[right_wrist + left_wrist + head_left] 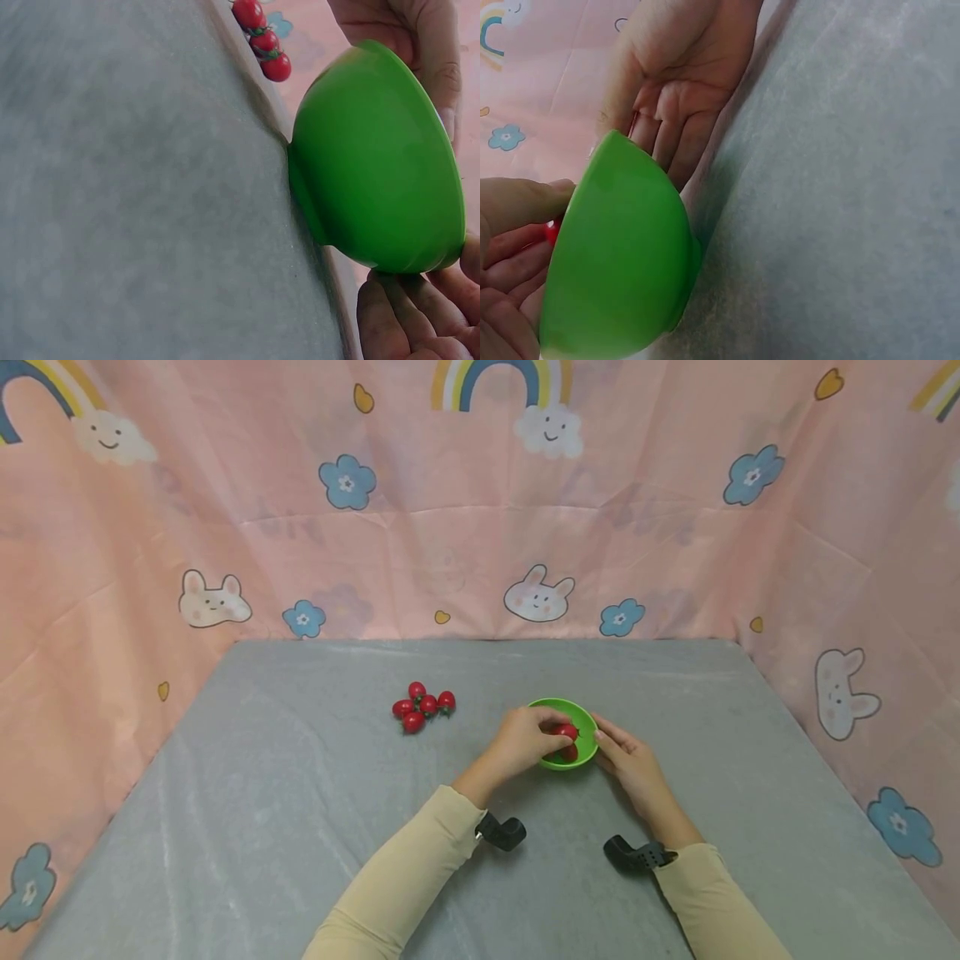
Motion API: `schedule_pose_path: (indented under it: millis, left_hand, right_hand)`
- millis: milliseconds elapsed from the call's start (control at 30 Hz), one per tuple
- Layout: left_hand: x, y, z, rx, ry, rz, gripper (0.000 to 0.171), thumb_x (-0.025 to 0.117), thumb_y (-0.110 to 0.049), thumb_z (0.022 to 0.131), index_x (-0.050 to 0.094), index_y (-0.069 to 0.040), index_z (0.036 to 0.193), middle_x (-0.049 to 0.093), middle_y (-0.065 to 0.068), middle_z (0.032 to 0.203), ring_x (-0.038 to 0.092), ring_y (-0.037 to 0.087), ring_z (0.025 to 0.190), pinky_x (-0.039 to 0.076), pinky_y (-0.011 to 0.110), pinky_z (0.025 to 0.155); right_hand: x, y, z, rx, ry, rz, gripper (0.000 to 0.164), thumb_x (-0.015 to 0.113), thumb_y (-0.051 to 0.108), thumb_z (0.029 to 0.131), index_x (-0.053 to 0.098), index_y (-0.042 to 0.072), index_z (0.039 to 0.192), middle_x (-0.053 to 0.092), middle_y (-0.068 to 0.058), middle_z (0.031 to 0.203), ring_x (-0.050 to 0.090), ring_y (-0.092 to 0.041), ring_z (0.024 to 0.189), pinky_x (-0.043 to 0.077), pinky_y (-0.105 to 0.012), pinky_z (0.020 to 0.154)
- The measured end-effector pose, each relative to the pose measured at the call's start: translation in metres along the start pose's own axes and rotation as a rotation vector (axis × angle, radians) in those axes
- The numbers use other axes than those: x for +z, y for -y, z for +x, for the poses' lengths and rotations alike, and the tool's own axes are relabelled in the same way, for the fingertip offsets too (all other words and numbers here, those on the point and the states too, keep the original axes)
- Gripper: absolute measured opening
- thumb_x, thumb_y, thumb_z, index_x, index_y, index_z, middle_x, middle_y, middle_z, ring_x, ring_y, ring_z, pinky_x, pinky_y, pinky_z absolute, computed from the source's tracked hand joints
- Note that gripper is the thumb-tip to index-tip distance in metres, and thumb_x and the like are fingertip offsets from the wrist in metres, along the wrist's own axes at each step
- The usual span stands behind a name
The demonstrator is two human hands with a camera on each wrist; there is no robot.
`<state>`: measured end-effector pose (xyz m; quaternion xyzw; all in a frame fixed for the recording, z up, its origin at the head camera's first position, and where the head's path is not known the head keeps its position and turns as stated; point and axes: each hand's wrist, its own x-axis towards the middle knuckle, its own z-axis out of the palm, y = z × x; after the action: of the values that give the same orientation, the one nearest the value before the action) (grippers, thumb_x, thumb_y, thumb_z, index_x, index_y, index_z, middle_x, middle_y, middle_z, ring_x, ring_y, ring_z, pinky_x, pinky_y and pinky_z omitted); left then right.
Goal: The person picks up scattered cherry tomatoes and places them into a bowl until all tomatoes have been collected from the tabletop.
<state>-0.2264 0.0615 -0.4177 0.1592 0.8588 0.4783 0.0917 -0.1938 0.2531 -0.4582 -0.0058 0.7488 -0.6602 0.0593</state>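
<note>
Head view | we see left hand [525, 739] pinching a tomato [566, 732] inside the bowl [587, 743] | right hand [636, 770] gripping its right side | five tomatoes [428, 705] left

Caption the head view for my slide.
Left hand pinches a red tomato over the green bowl, which the right hand holds.

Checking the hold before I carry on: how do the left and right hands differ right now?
The left hand reaches in over the bowl, while the right hand is at its outer right side. The left hand pinches a tomato; the right hand holds the bowl itself, at the rim. Both are at the same bowl, each with a cream sleeve on its arm.
</note>
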Motion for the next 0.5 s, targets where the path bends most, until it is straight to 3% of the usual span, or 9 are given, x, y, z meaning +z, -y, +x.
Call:
schedule_pose_path:
  millis: [300,500]
  left_hand:
    - [0.0000,-0.0024,0.0003,0.037,0.043,0.098,0.027,0.077,-0.020,0.087,0.075,-0.012,0.113,0.076,0.001,0.105,0.065,0.009,0.092,0.050,0.016,0.073]
    - [-0.0004,-0.0038,0.0007,0.025,0.056,0.118,0.028,0.076,-0.021,0.088,0.075,-0.013,0.114,0.076,0.000,0.106,0.065,0.008,0.093,0.050,0.016,0.074]
  right_hand:
    - [-0.0004,-0.0011,0.0003,-0.007,0.000,-0.014,0.059,0.048,0.035,0.105,0.035,0.004,0.153,0.036,-0.017,0.158,0.054,0.021,0.105,0.048,-0.008,0.090]
    - [-0.0005,-0.0004,-0.0006,0.005,-0.002,-0.023,0.058,0.048,0.035,0.105,0.035,0.007,0.154,0.036,-0.015,0.158,0.054,0.021,0.106,0.048,-0.008,0.090]
